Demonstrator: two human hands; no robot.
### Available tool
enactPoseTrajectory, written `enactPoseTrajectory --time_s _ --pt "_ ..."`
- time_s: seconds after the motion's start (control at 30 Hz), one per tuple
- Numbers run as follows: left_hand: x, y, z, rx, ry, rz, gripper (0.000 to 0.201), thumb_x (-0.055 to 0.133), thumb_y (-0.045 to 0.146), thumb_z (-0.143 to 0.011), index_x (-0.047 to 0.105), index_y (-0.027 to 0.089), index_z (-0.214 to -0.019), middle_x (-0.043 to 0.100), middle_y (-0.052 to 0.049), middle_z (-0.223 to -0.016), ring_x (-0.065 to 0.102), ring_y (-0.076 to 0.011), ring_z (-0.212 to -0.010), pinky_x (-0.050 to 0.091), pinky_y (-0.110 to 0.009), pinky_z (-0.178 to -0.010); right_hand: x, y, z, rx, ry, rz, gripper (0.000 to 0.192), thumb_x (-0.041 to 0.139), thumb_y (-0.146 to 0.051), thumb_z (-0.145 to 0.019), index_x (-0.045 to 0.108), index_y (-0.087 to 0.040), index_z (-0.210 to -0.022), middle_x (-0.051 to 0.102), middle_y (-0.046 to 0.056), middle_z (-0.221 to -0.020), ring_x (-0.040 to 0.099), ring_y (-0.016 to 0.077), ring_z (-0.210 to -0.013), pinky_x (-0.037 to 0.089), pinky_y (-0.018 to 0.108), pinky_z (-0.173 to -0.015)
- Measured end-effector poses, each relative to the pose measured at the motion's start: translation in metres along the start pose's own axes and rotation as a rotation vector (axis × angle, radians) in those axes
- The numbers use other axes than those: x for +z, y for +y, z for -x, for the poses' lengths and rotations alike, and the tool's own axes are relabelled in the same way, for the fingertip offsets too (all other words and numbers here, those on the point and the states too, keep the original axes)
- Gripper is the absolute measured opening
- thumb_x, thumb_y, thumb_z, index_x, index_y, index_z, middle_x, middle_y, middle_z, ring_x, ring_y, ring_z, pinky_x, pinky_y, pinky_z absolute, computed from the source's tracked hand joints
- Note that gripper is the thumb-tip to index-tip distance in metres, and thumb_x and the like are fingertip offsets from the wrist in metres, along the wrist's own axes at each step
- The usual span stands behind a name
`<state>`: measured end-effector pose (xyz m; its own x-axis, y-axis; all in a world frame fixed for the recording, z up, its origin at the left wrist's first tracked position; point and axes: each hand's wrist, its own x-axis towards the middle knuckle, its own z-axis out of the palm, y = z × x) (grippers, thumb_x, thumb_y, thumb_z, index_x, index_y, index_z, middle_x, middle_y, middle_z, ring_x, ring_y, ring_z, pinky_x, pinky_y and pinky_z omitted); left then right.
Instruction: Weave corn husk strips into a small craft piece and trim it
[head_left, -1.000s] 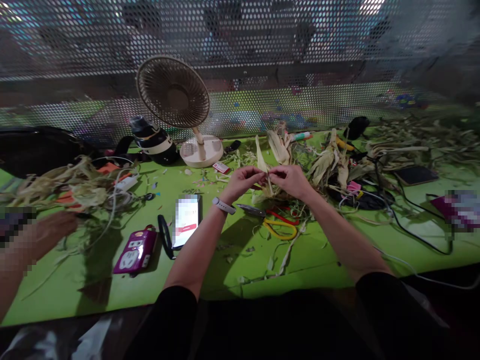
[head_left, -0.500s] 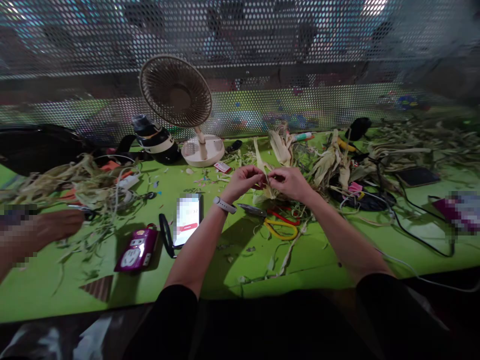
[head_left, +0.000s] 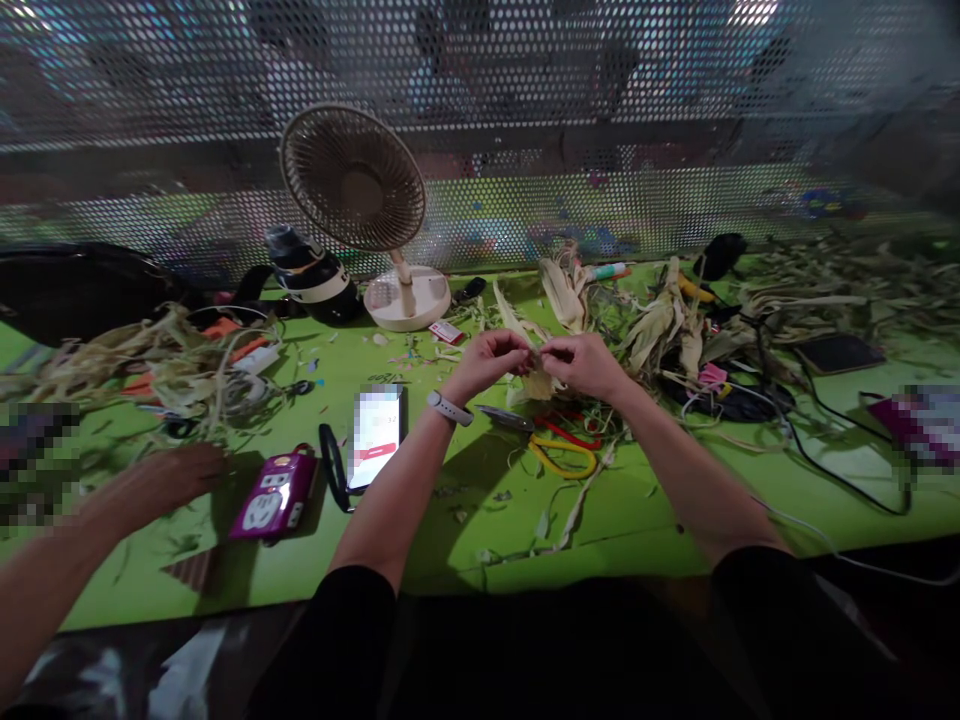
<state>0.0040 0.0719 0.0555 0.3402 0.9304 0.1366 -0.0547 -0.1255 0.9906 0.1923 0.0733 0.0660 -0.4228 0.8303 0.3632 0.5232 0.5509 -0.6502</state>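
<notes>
While both hands (head_left: 536,362) pinch it, husk strip (head_left: 537,382) hangs between — touching fingertips.

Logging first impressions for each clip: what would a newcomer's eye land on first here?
Most likely the left hand and right hand meeting mid-table, both pinching a dry husk strip. Next, the round fan standing at the back of the bright green table, with husk piles strewn across it. A co-worker's hand rests at the left.
</notes>
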Motion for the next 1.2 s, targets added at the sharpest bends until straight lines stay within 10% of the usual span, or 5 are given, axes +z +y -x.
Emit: enactPoseTrajectory --time_s 0.17,0.37,0.53,0.8,1.2 --pt "-0.004 -0.004 -0.001 -0.013 0.011 0.05 0.021 0.073 0.031 -0.068 0.064 0.013 -0.073 0.066 -0.002 -0.064 0.061 -0.0098 -0.057 0.052 -0.024 -0.06 -0.002 0.0 -0.001 0.04 0.026 -0.079 0.023 0.053 -0.027 -0.072 0.071 -0.013 -0.071 0.056 -0.002 -0.055 0.038 0.0075 -0.049 0.031 0.023 -0.051" --pt "-0.006 -0.009 -0.009 0.025 0.303 0.148 0.049 0.083 0.035 -0.059 0.064 0.019 -0.1 0.07 -0.005 -0.098 0.065 -0.015 -0.09 0.052 -0.028 -0.08 -0.007 0.0 -0.005 0.174 0.033 -0.282 0.023 0.052 -0.035 -0.069 0.064 -0.015 -0.07 0.05 -0.003 -0.055 0.034 0.007 -0.048 0.027 0.023 -0.048" --pt "-0.005 -0.009 -0.007 -0.216 0.139 0.215 0.043 0.085 0.044 -0.054 0.062 0.016 -0.077 0.068 -0.002 -0.079 0.061 -0.0108 -0.067 0.05 -0.025 -0.065 -0.006 0.005 -0.009 0.229 0.068 -0.386 0.021 0.055 -0.036 -0.066 0.062 -0.016 -0.067 0.047 -0.005 -0.051 0.035 0.0068 -0.047 0.029 0.022 -0.046" --pt "-0.003 -0.008 -0.006 -0.059 0.238 0.143 0.043 0.085 0.042 -0.054 0.056 0.016 -0.073 0.061 0.004 -0.069 0.052 -0.0064 -0.059 0.041 -0.019 -0.056 -0.002 0.015 -0.011 0.418 -0.001 -0.648 0.023 0.062 -0.035 -0.068 0.062 -0.018 -0.084 0.068 0.002 -0.075 0.062 0.013 -0.061 0.051 0.027 -0.06" --pt "0.003 -0.008 -0.006 0.028 0.202 0.101 0.05 0.086 0.043 -0.053 0.045 0.017 -0.068 0.046 0.008 -0.06 0.042 -0.0041 -0.055 0.033 -0.017 -0.05 0.01 0.023 -0.013 0.21 0.232 -0.447 0.033 0.067 -0.05 -0.068 0.055 -0.02 -0.073 0.056 -0.001 -0.069 0.051 0.0127 -0.067 0.043 0.028 -0.065"
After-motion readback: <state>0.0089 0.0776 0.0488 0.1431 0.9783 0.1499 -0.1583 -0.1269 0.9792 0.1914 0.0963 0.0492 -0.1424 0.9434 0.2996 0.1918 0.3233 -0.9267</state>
